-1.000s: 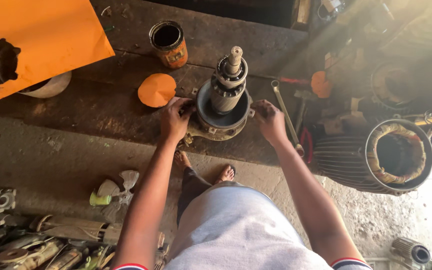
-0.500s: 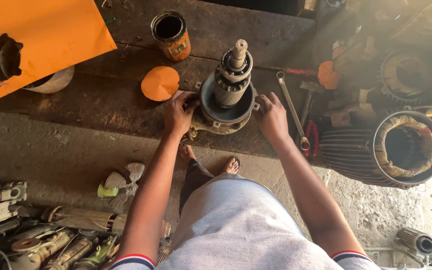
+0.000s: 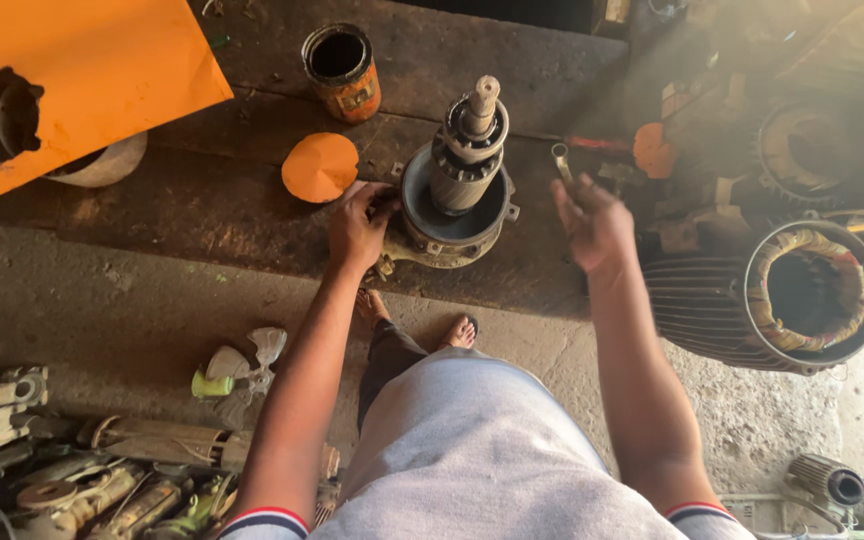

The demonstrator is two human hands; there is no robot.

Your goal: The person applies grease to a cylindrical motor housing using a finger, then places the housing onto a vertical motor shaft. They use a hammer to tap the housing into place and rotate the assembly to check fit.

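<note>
- Motor rotor (image 3: 464, 150) upright at frame centre, seated in a round end housing (image 3: 449, 222) on the dark wooden counter (image 3: 202, 210); long axis vertical, shaft end up.
- Left hand (image 3: 360, 228) against the housing's left rim, fingers (image 3: 384, 205) curled on its edge.
- Right hand (image 3: 594, 222) lifted clear, just right of the rotor, fingers closed round a slim metal tube-like tool (image 3: 560, 160).
- Left hand nearer; orange disc (image 3: 320, 166) just beside it, upper left.

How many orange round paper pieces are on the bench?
2. One flat orange paper disc lies beside the left hand; a smaller orange disc lies beyond the right hand. Clutter may hide others.
</note>
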